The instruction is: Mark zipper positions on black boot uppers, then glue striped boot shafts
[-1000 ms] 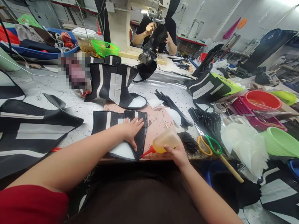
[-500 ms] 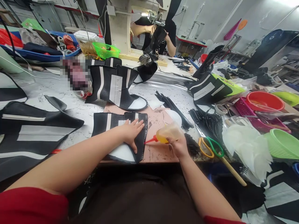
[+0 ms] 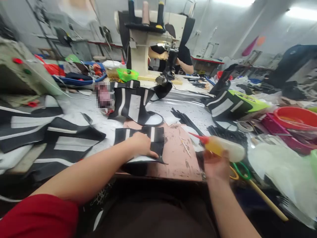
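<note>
My left hand point(image 3: 141, 144) is on a black boot upper point(image 3: 157, 145) with pale strips, at the front of the table. Its fingers look curled on the material, though blurred, with the thumb pointing right. The upper's lower part bends down at the table edge. In my right hand point(image 3: 218, 165) is a squeeze bottle point(image 3: 224, 148) of yellowish liquid, its red nozzle tilted up to the left. The bottle is apart from the upper. Beneath the upper lies a pinkish board point(image 3: 177, 165) with dark marks.
Another boot upper point(image 3: 135, 104) stands behind, with black strips point(image 3: 185, 119) to its right. Scissors point(image 3: 241, 170) and a wooden stick point(image 3: 267, 200) lie right of my hand. More uppers point(image 3: 74, 143) lie left. A co-worker's arm point(image 3: 184, 66) shows behind a sewing machine point(image 3: 138, 49).
The bottle has moved right and up, away from the upper's edge. My left hand has gone from spread flat to curled, and the upper's lower part now bends down. The view has shifted.
</note>
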Action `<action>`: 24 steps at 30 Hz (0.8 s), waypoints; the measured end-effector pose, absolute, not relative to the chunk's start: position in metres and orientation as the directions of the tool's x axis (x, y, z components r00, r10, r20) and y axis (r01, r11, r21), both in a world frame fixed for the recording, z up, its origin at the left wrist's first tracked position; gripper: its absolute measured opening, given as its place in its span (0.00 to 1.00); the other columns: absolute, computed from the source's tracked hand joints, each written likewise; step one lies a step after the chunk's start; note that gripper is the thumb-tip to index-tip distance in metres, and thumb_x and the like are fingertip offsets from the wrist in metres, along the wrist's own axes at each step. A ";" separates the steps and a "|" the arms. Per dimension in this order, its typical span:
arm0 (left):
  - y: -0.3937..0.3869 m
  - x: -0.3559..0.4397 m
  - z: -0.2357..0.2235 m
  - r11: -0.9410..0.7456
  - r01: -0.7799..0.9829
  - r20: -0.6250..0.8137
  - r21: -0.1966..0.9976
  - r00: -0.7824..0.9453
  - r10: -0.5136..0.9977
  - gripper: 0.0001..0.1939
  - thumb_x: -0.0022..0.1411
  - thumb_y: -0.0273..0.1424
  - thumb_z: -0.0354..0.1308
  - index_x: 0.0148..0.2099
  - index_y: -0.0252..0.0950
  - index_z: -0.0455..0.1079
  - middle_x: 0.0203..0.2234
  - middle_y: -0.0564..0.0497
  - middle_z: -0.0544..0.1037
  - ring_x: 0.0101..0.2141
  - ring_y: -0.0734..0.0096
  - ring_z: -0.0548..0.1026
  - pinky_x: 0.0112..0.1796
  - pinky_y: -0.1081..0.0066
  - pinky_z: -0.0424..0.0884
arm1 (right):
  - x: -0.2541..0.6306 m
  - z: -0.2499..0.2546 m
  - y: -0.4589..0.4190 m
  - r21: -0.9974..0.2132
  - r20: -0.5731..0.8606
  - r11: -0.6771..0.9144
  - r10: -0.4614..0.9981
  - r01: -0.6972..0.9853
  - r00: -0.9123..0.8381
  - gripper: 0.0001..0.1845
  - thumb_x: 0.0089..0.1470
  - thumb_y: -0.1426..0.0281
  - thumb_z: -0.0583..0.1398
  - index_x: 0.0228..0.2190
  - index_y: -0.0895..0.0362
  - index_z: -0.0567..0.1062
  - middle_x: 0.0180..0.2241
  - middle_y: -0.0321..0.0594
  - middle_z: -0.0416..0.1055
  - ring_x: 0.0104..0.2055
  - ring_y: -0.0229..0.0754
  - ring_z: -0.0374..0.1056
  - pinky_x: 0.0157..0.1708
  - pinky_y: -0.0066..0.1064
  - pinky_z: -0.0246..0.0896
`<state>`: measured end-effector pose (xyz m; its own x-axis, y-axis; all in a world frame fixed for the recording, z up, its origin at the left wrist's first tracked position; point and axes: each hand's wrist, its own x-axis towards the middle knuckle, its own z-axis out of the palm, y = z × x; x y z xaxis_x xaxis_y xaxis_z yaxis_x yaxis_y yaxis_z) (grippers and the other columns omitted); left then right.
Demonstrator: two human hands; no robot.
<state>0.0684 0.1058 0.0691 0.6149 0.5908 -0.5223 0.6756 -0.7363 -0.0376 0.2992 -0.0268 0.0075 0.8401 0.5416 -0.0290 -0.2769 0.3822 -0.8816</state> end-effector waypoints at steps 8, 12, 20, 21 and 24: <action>0.062 0.053 0.105 -0.849 0.524 -0.633 0.072 0.682 0.367 0.15 0.51 0.37 0.55 0.40 0.37 0.72 0.32 0.47 0.78 0.30 0.63 0.74 0.28 0.70 0.67 | 0.319 0.025 -0.071 -0.822 -0.103 0.365 0.659 -0.437 0.745 0.22 0.33 0.52 0.63 0.30 0.52 0.73 0.25 0.33 0.69 0.21 0.34 0.63 0.15 0.25 0.61; 0.046 0.047 0.122 -0.897 0.435 -0.510 -0.086 0.754 0.414 0.09 0.50 0.25 0.54 0.35 0.35 0.73 0.29 0.43 0.77 0.30 0.60 0.74 0.29 0.65 0.67 | 0.320 0.039 -0.084 -0.807 -0.158 0.365 0.625 -0.465 0.765 0.25 0.24 0.51 0.66 0.27 0.53 0.74 0.24 0.34 0.69 0.21 0.34 0.62 0.13 0.24 0.61; 0.090 0.012 0.110 -0.891 0.365 -0.361 -0.268 0.820 0.445 0.12 0.54 0.19 0.50 0.29 0.36 0.73 0.35 0.45 0.77 0.47 0.64 0.67 0.52 0.64 0.53 | 0.314 0.035 -0.089 -0.706 -0.277 0.317 0.699 -0.633 0.659 0.38 0.10 0.56 0.71 0.32 0.52 0.75 0.26 0.29 0.73 0.18 0.33 0.65 0.14 0.23 0.64; 0.093 0.013 0.107 -0.875 0.388 -0.340 -0.291 0.813 0.474 0.12 0.54 0.19 0.51 0.31 0.35 0.74 0.37 0.43 0.76 0.50 0.63 0.65 0.54 0.63 0.51 | 0.313 0.031 -0.087 -0.708 -0.286 0.297 0.710 -0.641 0.644 0.38 0.10 0.55 0.71 0.33 0.52 0.75 0.25 0.30 0.73 0.18 0.34 0.65 0.14 0.24 0.64; 0.094 0.035 0.096 -0.815 0.474 -0.271 -0.333 0.780 0.564 0.12 0.54 0.20 0.51 0.36 0.31 0.74 0.45 0.38 0.72 0.54 0.55 0.60 0.55 0.57 0.47 | 0.308 0.018 -0.080 -0.711 -0.250 0.251 0.783 -0.657 0.570 0.37 0.17 0.56 0.71 0.36 0.52 0.74 0.30 0.33 0.74 0.21 0.35 0.67 0.16 0.24 0.65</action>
